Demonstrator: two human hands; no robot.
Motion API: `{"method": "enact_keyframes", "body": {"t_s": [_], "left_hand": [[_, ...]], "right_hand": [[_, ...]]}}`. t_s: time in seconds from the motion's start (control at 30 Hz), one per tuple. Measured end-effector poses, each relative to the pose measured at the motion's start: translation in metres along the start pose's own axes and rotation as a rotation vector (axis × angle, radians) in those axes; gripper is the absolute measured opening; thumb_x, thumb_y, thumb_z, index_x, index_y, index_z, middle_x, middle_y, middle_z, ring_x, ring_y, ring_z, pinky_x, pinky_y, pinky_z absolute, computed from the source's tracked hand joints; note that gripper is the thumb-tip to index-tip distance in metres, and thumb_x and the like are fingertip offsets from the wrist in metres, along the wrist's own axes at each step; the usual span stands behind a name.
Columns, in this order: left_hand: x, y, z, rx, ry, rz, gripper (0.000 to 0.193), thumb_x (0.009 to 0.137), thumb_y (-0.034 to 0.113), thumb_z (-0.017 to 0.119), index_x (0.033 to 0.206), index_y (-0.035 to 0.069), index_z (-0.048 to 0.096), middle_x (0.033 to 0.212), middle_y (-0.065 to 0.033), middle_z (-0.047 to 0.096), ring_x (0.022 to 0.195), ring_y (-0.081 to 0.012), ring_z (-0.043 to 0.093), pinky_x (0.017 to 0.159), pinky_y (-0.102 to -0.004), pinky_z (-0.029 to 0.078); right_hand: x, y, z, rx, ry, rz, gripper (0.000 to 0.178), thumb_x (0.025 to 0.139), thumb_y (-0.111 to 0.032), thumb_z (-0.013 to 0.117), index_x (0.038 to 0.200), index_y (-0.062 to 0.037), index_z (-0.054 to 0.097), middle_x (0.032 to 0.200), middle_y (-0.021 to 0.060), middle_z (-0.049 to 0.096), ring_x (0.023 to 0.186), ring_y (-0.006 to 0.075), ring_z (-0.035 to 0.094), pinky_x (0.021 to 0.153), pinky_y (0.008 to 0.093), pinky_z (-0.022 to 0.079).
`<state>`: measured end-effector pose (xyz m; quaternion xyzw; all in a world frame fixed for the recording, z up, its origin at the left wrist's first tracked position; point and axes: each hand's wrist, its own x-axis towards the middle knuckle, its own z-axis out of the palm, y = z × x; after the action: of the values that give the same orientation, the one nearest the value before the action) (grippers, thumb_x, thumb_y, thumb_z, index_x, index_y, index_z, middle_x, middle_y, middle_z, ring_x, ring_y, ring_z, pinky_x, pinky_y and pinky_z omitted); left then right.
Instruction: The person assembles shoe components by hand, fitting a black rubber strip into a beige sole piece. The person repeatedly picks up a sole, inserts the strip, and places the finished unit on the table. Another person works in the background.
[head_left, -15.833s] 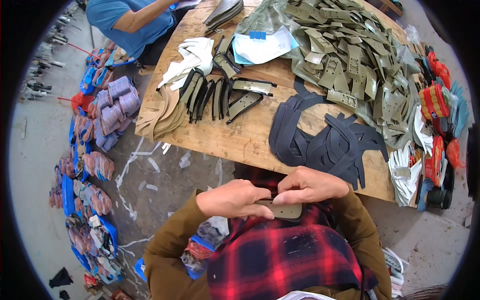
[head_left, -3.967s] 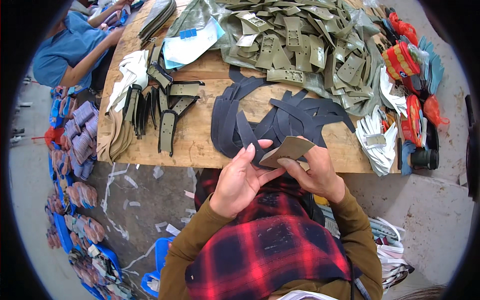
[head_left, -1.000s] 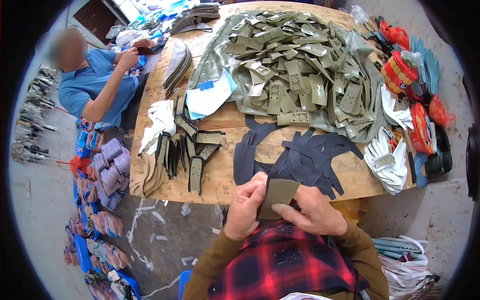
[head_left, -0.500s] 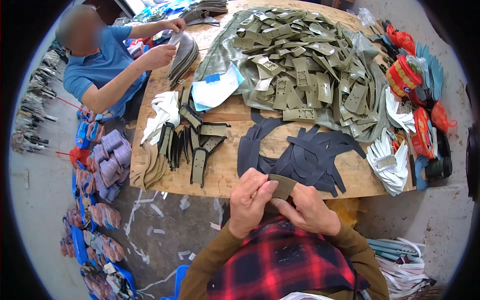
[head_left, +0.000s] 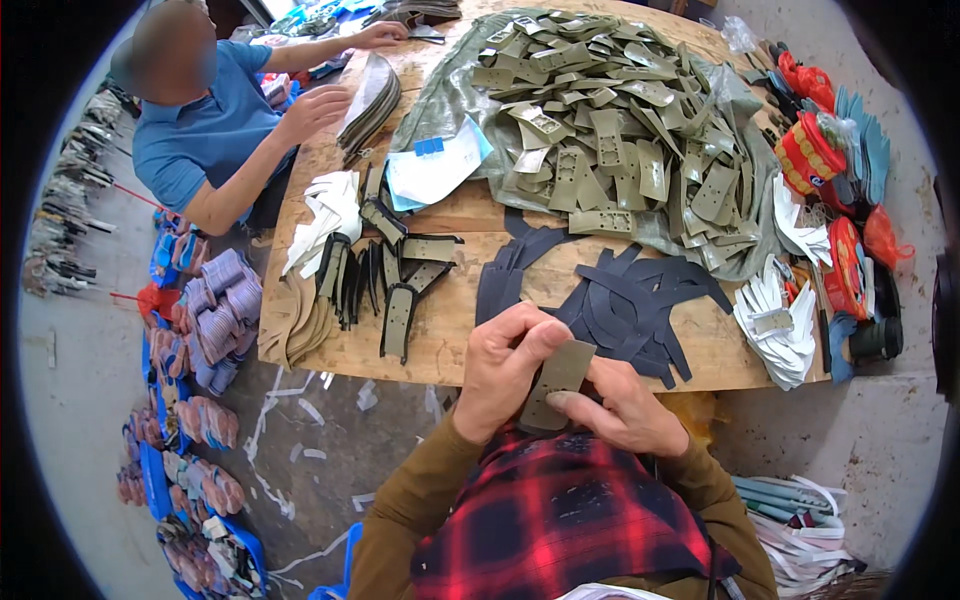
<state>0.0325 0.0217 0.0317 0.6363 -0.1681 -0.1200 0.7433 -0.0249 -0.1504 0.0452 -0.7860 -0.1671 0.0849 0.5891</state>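
In front of my checked apron I hold an olive-green curved piece, a stiff flat part with small holes near its lower end. My left hand grips its left side, thumb near the upper edge. My right hand pinches it from the right, thumb pressed on the face near the holes. The fingers behind the piece are hidden. Just beyond my hands lie loose dark navy curved strips on the wooden table. Farther back is a big heap of similar olive pieces on a green plastic sheet.
Dark-edged olive pieces, tan strips and white strips lie at the table's left. More white strips sit at the right, near a black cylinder. Across the left corner, a co-worker in a blue shirt reaches toward stacked grey sheets.
The olive piece has turned from edge-on, mostly covered, to upright with its holed face showing. My left hand rose slightly. The co-worker's hands moved apart, one reaching farther back.
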Motion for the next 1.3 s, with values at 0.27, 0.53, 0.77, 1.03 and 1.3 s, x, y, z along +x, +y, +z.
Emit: {"method": "enact_keyframes", "body": {"t_s": [0.27, 0.53, 0.77, 1.03, 1.3], "left_hand": [[-0.028, -0.028, -0.015, -0.206, -0.217, -0.351, 0.038, 0.106, 0.037, 0.041, 0.102, 0.004, 0.061, 0.087, 0.0015, 0.06, 0.076, -0.006, 0.051, 0.069, -0.0217, 0.042], [-0.027, -0.025, -0.016, 0.425, -0.243, -0.02, 0.016, 0.094, 0.011, 0.061, 0.091, -0.004, 0.057, 0.079, -0.0147, 0.053, 0.068, -0.0259, 0.055, 0.061, -0.0337, 0.045], [-0.026, -0.007, -0.011, 0.482, -0.145, 0.001, 0.033, 0.085, 0.005, 0.068, 0.117, 0.0, 0.059, 0.108, -0.0185, 0.065, 0.092, -0.0323, 0.066, 0.077, -0.0359, 0.053], [-0.03, -0.008, -0.04, 0.714, 0.01, 0.459, 0.048, 0.078, -0.002, 0.068, 0.124, 0.003, 0.057, 0.128, -0.0206, 0.061, 0.109, -0.0357, 0.064, 0.086, -0.0377, 0.055], [-0.051, -0.036, -0.04, 0.627, -0.03, 0.567, 0.023, 0.092, 0.014, 0.066, 0.105, -0.001, 0.054, 0.129, -0.0292, 0.055, 0.106, -0.0378, 0.066, 0.088, -0.0428, 0.056]], "right_hand": [[-0.001, 0.013, 0.003, 0.258, 0.088, 0.18, 0.026, 0.093, -0.012, 0.059, 0.114, 0.0027, 0.056, 0.086, 0.0102, 0.063, 0.064, 0.0149, 0.059, 0.058, 0.0298, 0.048], [-0.012, 0.033, 0.012, 0.072, 0.126, 0.146, 0.022, 0.089, -0.004, 0.06, 0.109, 0.002, 0.056, 0.085, 0.014, 0.06, 0.066, 0.0231, 0.06, 0.058, 0.0327, 0.048], [0.004, 0.034, 0.018, -0.371, 0.158, -0.245, 0.047, 0.081, 0.005, 0.062, 0.125, 0.0016, 0.047, 0.113, 0.0219, 0.056, 0.092, 0.0382, 0.06, 0.072, 0.0408, 0.051], [-0.001, 0.026, 0.017, 0.221, 0.408, 0.058, 0.051, 0.096, -0.014, 0.058, 0.141, 0.003, 0.039, 0.135, 0.0161, 0.051, 0.121, 0.0248, 0.055, 0.092, 0.0349, 0.051], [0.026, 0.046, 0.029, 0.679, 0.144, 0.298, 0.025, 0.099, -0.019, 0.059, 0.106, 0.0028, 0.068, 0.095, 0.0022, 0.068, 0.087, 0.0068, 0.059, 0.079, 0.0244, 0.049]]}}
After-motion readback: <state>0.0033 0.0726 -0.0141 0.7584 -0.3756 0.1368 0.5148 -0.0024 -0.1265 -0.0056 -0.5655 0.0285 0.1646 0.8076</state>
